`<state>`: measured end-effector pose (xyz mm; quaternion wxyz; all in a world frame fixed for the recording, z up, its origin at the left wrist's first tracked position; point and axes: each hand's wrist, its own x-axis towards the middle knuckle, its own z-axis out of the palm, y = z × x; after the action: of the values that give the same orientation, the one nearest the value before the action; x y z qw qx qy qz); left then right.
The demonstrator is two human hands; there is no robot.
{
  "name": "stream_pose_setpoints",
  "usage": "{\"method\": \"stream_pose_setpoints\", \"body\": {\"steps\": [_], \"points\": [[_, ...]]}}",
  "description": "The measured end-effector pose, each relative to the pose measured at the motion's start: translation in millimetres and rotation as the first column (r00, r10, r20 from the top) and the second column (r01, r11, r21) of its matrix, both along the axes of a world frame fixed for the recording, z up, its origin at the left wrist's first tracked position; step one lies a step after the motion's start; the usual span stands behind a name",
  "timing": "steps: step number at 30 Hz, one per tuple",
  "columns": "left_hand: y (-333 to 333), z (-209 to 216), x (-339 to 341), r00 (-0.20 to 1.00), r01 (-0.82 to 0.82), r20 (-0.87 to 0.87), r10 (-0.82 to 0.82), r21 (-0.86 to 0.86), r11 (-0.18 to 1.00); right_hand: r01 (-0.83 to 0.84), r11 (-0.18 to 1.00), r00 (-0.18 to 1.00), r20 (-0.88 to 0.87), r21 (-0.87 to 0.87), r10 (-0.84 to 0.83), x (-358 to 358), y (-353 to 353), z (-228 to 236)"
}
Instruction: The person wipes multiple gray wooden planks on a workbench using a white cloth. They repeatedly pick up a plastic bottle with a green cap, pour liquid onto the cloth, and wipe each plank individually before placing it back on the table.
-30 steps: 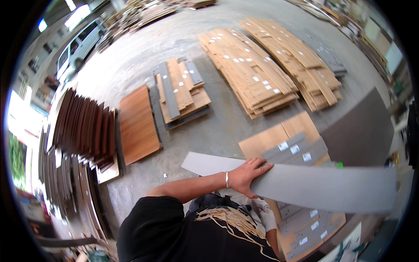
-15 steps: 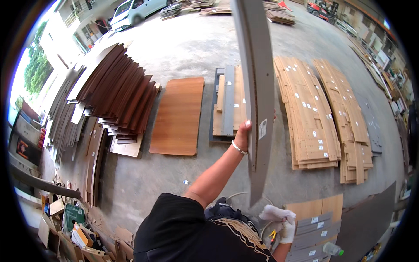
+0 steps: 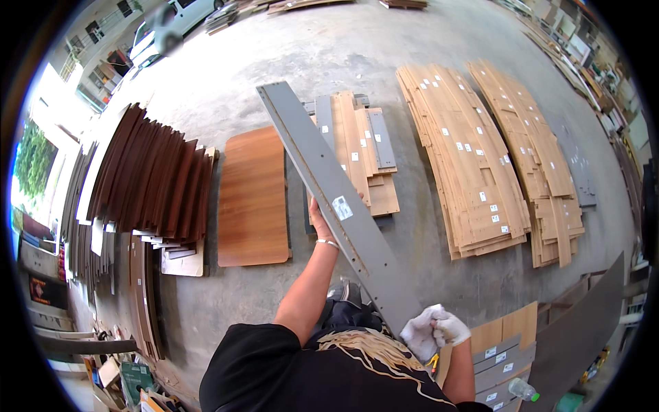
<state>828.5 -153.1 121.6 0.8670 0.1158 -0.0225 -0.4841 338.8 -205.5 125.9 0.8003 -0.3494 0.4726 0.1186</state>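
My left hand (image 3: pixel 318 218) is bare and closed around the edge of a long grey board (image 3: pixel 322 172), which slants from the upper left down to the lower right in front of me. A white label (image 3: pixel 342 208) sits on its face, and a thin groove runs along one edge. At the board's lower end, my right hand (image 3: pixel 452 329) wears a white glove and grips a bunched white cloth (image 3: pixel 421 332). The cloth is against or very close to the board; exact contact cannot be made out.
Beyond the board lie a low pile of wood and grey panels (image 3: pixel 351 134) and a brown tabletop (image 3: pixel 252 199). Dark red-brown boards (image 3: pixel 147 172) are stacked leftward, labelled light wood boards (image 3: pixel 460 158) rightward. Near my right arm are grey panels (image 3: pixel 504 374) and a plastic bottle (image 3: pixel 523 389).
The grey board has swung from nearly upright to a slant, its top now leaning left. My left hand has moved left and lower with it. The cloth has come to the board's lower end.
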Motion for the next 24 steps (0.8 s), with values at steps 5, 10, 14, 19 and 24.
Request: {"method": "stream_pose_setpoints", "body": {"steps": [5, 10, 14, 19, 24], "points": [[-19, -103, 22, 0.99, 0.066, -0.138, 0.003, 0.49, 0.869, 0.174, 0.984, 0.976, -0.13, -0.022, -0.176, 40, 7, -25], [-63, -199, 26, 0.969, 0.246, -0.189, -0.157, 0.755, 0.607, 0.156, 0.945, 0.912, -0.327, -0.287, -0.249, 65, 7, -63], [-123, -257, 59, 0.952, 0.304, -0.269, -0.143, 0.808, 0.504, 0.085, 0.926, 0.842, -0.471, -0.367, -0.264, 116, -26, -70], [-214, -342, 158, 0.947, 0.293, -0.217, -0.238, 0.886, 0.359, -0.018, 0.931, 0.758, -0.612, -0.365, -0.226, 254, -99, -111], [-309, -372, 261, 0.906, 0.236, -0.122, -0.405, 0.94, 0.245, -0.113, 0.928, 0.669, -0.718, -0.355, -0.193, 348, -139, -211]]}}
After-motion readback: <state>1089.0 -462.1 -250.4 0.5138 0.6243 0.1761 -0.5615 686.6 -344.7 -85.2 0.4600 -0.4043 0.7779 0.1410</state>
